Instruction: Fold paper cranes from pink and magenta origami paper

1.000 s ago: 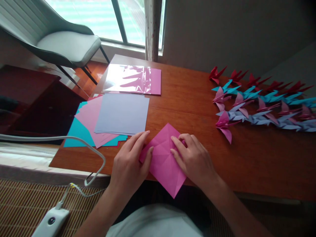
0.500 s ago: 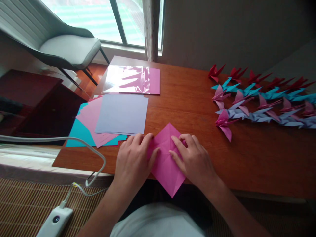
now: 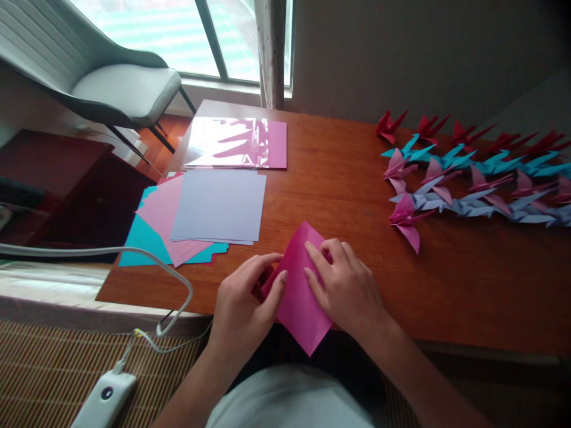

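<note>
A creased pink paper square (image 3: 298,297) lies at the near edge of the wooden table (image 3: 348,184), its lower corner hanging past the edge. My left hand (image 3: 243,300) pinches the paper's left side, which is lifted and folded inward. My right hand (image 3: 348,288) rests on the right half, with its fingers pressing the paper down near the middle crease.
A stack of lilac, pink and teal sheets (image 3: 196,211) lies to the left, with a clear plastic sleeve (image 3: 232,142) behind it. Rows of folded paper cranes (image 3: 468,172) fill the right side. A chair (image 3: 111,83) stands by the window. A white cable and device (image 3: 104,398) sit at lower left.
My left hand has gone from lying flat on the paper's left corner to pinching it and lifting that side inward. My right hand has stayed in place.
</note>
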`<action>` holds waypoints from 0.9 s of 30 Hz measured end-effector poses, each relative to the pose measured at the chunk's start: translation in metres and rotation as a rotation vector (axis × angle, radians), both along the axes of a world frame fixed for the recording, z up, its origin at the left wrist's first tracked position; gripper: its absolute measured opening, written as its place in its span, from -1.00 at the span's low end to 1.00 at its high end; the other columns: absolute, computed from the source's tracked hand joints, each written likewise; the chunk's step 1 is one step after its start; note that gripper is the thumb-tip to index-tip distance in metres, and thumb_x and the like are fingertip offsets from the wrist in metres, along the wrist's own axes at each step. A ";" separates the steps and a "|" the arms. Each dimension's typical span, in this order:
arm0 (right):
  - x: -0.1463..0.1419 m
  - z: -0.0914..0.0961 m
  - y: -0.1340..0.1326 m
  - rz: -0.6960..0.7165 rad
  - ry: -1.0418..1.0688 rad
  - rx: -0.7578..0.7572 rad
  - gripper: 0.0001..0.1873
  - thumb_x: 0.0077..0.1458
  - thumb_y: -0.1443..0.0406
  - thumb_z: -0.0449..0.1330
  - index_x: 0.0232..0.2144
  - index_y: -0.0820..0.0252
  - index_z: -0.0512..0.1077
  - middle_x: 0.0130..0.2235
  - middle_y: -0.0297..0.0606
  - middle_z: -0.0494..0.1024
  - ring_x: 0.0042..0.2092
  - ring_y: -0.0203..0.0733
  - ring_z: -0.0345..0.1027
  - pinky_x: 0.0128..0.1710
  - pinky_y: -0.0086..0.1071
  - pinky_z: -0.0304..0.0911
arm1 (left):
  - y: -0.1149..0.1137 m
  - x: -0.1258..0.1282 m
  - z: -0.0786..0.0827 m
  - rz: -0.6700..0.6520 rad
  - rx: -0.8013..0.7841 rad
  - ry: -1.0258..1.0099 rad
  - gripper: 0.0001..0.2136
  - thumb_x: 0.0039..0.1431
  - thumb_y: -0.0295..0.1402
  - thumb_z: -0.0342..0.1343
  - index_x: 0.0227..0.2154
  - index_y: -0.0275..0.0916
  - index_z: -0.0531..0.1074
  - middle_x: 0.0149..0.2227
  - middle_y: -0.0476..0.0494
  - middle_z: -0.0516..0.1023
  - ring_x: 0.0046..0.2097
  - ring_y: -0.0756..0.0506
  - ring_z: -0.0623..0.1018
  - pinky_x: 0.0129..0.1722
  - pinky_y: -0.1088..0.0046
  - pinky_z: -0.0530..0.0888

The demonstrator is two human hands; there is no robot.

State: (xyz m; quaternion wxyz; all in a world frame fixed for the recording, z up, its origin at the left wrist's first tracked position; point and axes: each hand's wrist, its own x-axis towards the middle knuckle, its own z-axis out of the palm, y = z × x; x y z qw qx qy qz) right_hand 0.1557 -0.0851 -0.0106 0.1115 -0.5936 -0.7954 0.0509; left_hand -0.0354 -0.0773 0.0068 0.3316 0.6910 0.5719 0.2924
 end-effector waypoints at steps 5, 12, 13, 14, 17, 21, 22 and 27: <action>-0.001 0.001 0.000 -0.003 -0.012 -0.012 -0.57 0.31 0.22 0.11 0.17 0.22 0.41 -0.10 -0.05 0.47 -0.12 0.00 0.34 -0.22 -0.18 0.39 | -0.004 0.006 0.000 -0.010 0.047 0.051 -0.71 0.36 -0.32 0.06 0.07 -0.21 0.47 -0.19 -0.13 0.55 -0.19 -0.08 0.57 -0.21 0.41 0.48; -0.002 0.004 0.000 -0.010 -0.032 -0.030 -0.56 0.32 0.21 0.10 0.19 0.22 0.39 -0.10 -0.08 0.46 -0.11 -0.02 0.34 -0.19 -0.20 0.39 | -0.008 0.005 -0.007 -0.046 0.133 0.217 -0.63 0.40 -0.37 -0.06 0.19 -0.23 0.39 -0.10 -0.17 0.51 -0.08 -0.14 0.53 -0.09 0.31 0.45; -0.002 0.004 0.000 -0.010 -0.034 -0.030 -0.56 0.32 0.21 0.10 0.19 0.21 0.39 -0.10 -0.08 0.46 -0.11 -0.02 0.34 -0.20 -0.20 0.39 | -0.008 0.004 -0.008 -0.041 0.147 0.235 -0.65 0.40 -0.36 -0.04 0.17 -0.24 0.41 -0.11 -0.17 0.53 -0.08 -0.15 0.53 -0.09 0.30 0.45; -0.002 0.004 0.000 -0.010 -0.036 -0.028 -0.56 0.32 0.21 0.10 0.18 0.21 0.39 -0.10 -0.08 0.46 -0.11 -0.03 0.34 -0.20 -0.21 0.39 | -0.007 0.002 -0.008 -0.035 0.159 0.255 -0.68 0.39 -0.36 -0.02 0.12 -0.25 0.45 -0.14 -0.16 0.54 -0.10 -0.15 0.54 -0.11 0.31 0.45; -0.002 0.003 0.001 -0.009 -0.039 -0.022 -0.57 0.33 0.21 0.09 0.18 0.21 0.40 -0.10 -0.08 0.46 -0.11 -0.03 0.34 -0.21 -0.22 0.39 | -0.007 -0.002 -0.008 -0.013 0.176 0.268 -0.76 0.36 -0.36 0.03 -0.01 -0.23 0.52 -0.21 -0.11 0.56 -0.17 -0.13 0.56 -0.18 0.35 0.45; -0.001 0.003 0.001 -0.009 -0.038 -0.026 -0.56 0.32 0.22 0.09 0.19 0.22 0.39 -0.09 -0.07 0.46 -0.11 -0.03 0.34 -0.20 -0.22 0.39 | -0.008 0.001 -0.004 -0.016 0.109 0.053 -0.77 0.34 -0.38 0.09 0.00 -0.22 0.52 -0.24 -0.08 0.54 -0.26 -0.03 0.54 -0.28 0.48 0.46; -0.002 0.004 0.001 -0.010 -0.037 -0.029 -0.56 0.32 0.22 0.09 0.19 0.22 0.39 -0.09 -0.07 0.46 -0.10 -0.03 0.34 -0.19 -0.22 0.39 | -0.008 0.002 -0.003 -0.022 0.080 -0.013 -0.76 0.34 -0.38 0.09 0.01 -0.22 0.52 -0.26 -0.06 0.52 -0.31 0.00 0.52 -0.35 0.52 0.44; -0.002 0.006 0.000 -0.013 -0.028 -0.055 -0.56 0.33 0.22 0.08 0.19 0.22 0.39 -0.08 -0.07 0.45 -0.09 -0.02 0.34 -0.17 -0.20 0.40 | -0.009 0.010 -0.004 -0.061 0.069 0.013 -0.65 0.38 -0.37 0.01 0.19 -0.22 0.40 -0.13 -0.14 0.50 -0.21 -0.05 0.52 -0.21 0.45 0.48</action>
